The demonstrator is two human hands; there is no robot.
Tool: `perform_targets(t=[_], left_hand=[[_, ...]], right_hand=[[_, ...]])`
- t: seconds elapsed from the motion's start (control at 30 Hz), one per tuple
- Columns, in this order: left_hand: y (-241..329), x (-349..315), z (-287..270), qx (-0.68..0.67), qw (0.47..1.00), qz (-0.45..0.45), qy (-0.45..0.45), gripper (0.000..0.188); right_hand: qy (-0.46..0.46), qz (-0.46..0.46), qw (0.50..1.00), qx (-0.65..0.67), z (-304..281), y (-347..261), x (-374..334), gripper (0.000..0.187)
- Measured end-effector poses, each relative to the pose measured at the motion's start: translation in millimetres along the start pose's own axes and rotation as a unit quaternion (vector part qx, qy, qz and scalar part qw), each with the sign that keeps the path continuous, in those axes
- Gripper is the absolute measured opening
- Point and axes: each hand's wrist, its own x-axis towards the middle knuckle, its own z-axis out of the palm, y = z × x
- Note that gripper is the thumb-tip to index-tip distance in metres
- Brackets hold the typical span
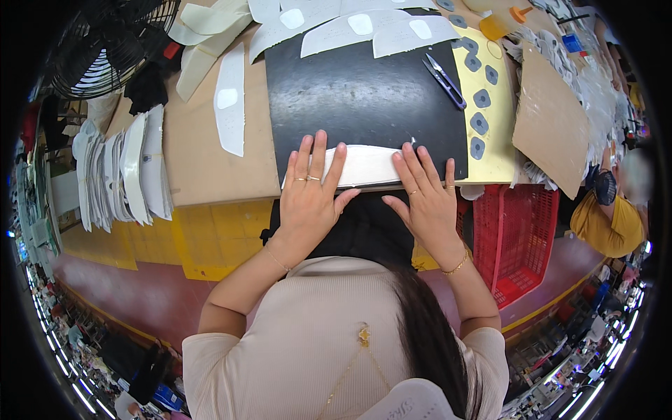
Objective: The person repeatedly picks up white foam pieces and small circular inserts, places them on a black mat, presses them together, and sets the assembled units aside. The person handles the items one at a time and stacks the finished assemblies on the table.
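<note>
A long white curved fabric piece (364, 166) lies flat along the near edge of a black mat (357, 91). My left hand (310, 192) presses on its left end, palm down with the fingers stretched out. On the right end rests my right hand (428, 203), also flat with its fingers spread. Neither hand grips anything. The fabric's two ends are partly hidden under my fingers. Thread snips (445, 82) with dark handles lie on the mat beyond my right hand.
Similar white pieces with patches (343, 31) line the mat's far edge; another piece (229, 105) lies left. Grey patches (480, 98) sit on a yellow sheet. Stacked pieces (126, 168) and a black fan (108, 45) stand left. A red crate (518, 238) is below right, near another person's sleeve (609, 227).
</note>
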Motion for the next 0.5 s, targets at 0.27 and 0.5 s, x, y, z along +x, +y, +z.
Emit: perform_targets(t=[0.27,0.5], left_hand=[[7,10,-24,0.003,0.999,-0.01,-0.044,0.073],[5,27,-39,-0.043,0.998,-0.02,-0.049,0.07]], right_hand=[[0.167,0.161,0.957,0.176,-10,19,-13,0.059],[0.186,0.149,0.962,0.135,-8,-8,10,0.037]])
